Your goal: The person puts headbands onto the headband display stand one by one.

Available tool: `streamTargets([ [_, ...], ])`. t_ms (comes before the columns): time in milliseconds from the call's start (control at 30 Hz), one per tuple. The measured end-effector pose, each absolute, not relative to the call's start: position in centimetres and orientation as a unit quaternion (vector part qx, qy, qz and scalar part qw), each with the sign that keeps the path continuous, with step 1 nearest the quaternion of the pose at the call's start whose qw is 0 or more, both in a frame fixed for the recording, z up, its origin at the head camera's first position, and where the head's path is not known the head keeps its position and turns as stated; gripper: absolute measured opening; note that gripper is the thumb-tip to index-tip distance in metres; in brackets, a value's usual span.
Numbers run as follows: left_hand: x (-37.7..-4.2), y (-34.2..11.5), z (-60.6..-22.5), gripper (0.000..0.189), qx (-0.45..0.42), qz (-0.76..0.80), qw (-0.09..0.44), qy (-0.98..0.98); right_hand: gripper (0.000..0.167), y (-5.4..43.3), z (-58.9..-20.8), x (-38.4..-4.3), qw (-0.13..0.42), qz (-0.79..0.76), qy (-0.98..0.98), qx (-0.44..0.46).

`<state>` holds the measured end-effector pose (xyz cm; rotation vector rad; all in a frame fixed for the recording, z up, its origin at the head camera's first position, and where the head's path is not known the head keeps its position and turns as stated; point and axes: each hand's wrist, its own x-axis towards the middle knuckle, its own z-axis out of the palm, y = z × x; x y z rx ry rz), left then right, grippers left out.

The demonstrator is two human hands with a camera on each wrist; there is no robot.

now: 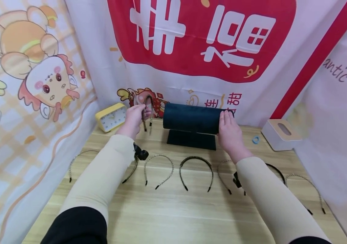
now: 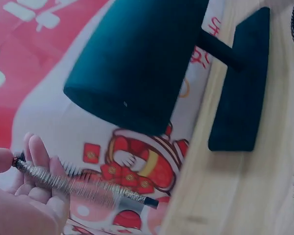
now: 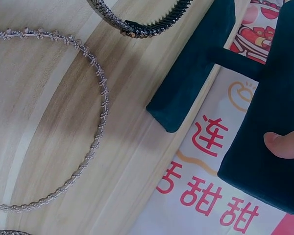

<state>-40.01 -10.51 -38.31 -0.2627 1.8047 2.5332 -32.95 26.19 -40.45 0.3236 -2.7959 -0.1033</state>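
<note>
Near the back wall a dark teal padded roll [image 1: 191, 117] stands on a flat base [image 1: 191, 139]. My left hand [image 1: 134, 118] holds a coiled, springy-looking headband [image 2: 88, 187] upright, just off the roll's left end. In the left wrist view the band passes between thumb and fingers, and its dark tip [image 2: 150, 201] points away from the palm. My right hand [image 1: 230, 134] grips the roll's right end, fingers over the top. The right wrist view shows the thumb [image 3: 281, 146] pressed against the roll's side; the other fingers are hidden there.
Several headbands lie in a row across the wooden table [image 1: 161, 217], including a black coiled one [image 1: 195, 158] and a beaded one [image 1: 173, 166]. A yellow clock [image 1: 111, 117] stands left; a blue ring [image 1: 255, 140] and a white tissue box [image 1: 278, 135] are right. Printed cloth hangs behind.
</note>
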Motion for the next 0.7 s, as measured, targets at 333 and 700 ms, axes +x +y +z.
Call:
streamTargets([
  [333,-39.3,-9.7,-37.0,0.032,-0.079,0.843,0.031,0.531,0.090,26.2,-40.6,-32.9,0.169,-0.024,-0.979,0.114],
  [700,-39.4,-9.8,-37.0,0.039,-0.116,0.760,0.004,0.639,0.088,26.1,-40.3,-32.8,0.169,-0.034,-0.979,0.110],
])
